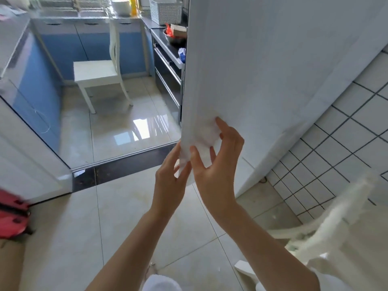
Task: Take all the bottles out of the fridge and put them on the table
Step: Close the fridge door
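The fridge (273,70) stands right of the chair (100,74) (counter (165,42) directly behind it).

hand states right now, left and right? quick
Left hand: fingers hooked on the near edge of the white fridge door, no bottle held.
Right hand: fingers spread on the same door edge, gripping it, no bottle held.

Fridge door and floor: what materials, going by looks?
Fridge door: smooth white panel with a matte sheen, probably painted metal, though plastic is possible. Floor: glossy beige tiles, likely glazed ceramic, given the grout lines and mirror-like window reflections.
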### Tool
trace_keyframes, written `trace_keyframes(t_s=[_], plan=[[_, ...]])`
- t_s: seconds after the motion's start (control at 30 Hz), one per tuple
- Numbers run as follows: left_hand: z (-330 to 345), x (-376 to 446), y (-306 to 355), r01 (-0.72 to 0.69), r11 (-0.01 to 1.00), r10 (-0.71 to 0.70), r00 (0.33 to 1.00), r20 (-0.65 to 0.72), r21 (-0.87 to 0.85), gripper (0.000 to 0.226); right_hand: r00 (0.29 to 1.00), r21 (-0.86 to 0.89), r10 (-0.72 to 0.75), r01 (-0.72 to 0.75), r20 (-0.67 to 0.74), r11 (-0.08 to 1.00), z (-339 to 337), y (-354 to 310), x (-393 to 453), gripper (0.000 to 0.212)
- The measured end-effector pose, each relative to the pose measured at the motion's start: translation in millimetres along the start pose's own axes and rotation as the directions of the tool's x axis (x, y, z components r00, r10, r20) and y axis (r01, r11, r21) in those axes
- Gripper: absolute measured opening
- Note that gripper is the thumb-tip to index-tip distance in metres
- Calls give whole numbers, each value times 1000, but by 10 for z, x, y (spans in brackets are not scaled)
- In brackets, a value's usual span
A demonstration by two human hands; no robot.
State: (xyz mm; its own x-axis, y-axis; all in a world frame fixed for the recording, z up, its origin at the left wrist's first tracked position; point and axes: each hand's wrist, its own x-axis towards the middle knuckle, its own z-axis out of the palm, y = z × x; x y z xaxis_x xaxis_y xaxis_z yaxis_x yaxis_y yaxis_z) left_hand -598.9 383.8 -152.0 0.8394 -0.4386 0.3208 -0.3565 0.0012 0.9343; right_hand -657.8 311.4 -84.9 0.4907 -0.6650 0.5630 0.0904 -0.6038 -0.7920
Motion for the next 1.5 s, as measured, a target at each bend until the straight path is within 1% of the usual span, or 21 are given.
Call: trace_keyframes(t_s=[0.17,0.23,0.3,0.4,0.47,0.63,0.8,0.9,0.93,1.0,1.1,1.17,1.27,1.33,1.5], plan=[[-332,743,-335,22,998,-15,994,105,-60,58,999,2,25,-25,-22,1000,684,70,336,68],[-441,1051,-470,48,996,-34,987,160,-81,56,999,-38,34,-35,-40,999,945,96,491,69],[-530,1349,-589,67,996,-54,979,196,-62,52,998,-87,16,-21,-62,996,1174,131,655,69],[-634,1787,-701,81,994,-64,971,232,-67,46,999,-144,3,-10,-49,990,1450,217,913,68],[-659,2068,-761,84,994,-65,970,233,-75,45,999,-206,-15,7,-37,979,1618,302,1101,67],[-573,2570,-875,112,989,-94,980,174,-93,42,996,-370,-82,84,20,925,1874,501,1480,68],[-416,3139,-1055,92,992,-78,985,156,-83,42,990,-549,-114,141,83,824,2079,775,1958,68],[-290,3483,-1170,93,992,-79,983,165,-80,42,981,-626,-151,193,119,755,2180,1012,2254,68],[-241,3620,-1207,102,990,-84,980,178,-95,42,976,-662,-175,215,128,718,2213,1107,2368,67],[-147,3869,-1253,121,984,-93,975,203,-131,41,957,-747,-239,278,163,604,2263,1267,2579,62],[50,4229,-1324,130,980,-96,972,216,-151,39,915,-805,-315,379,252,457,2303,1472,2916,50],[195,4439,-1379,140,977,-102,970,223,-161,39,885,-810,-327,444,330,383,2304,1590,3121,46],[409,4768,-1478,139,974,-96,968,232,-177,39,856,-821,-314,497,411,279,2288,1791,3440,47],[563,4970,-1544,142,976,-98,964,245,-168,40,853,-832,-301,501,427,238,2276,1955,3622,46],[906,5382,-1629,157,972,-102,951,291,-173,42,872,-860,-270,467,408,207,2228,2262,3977,50]])
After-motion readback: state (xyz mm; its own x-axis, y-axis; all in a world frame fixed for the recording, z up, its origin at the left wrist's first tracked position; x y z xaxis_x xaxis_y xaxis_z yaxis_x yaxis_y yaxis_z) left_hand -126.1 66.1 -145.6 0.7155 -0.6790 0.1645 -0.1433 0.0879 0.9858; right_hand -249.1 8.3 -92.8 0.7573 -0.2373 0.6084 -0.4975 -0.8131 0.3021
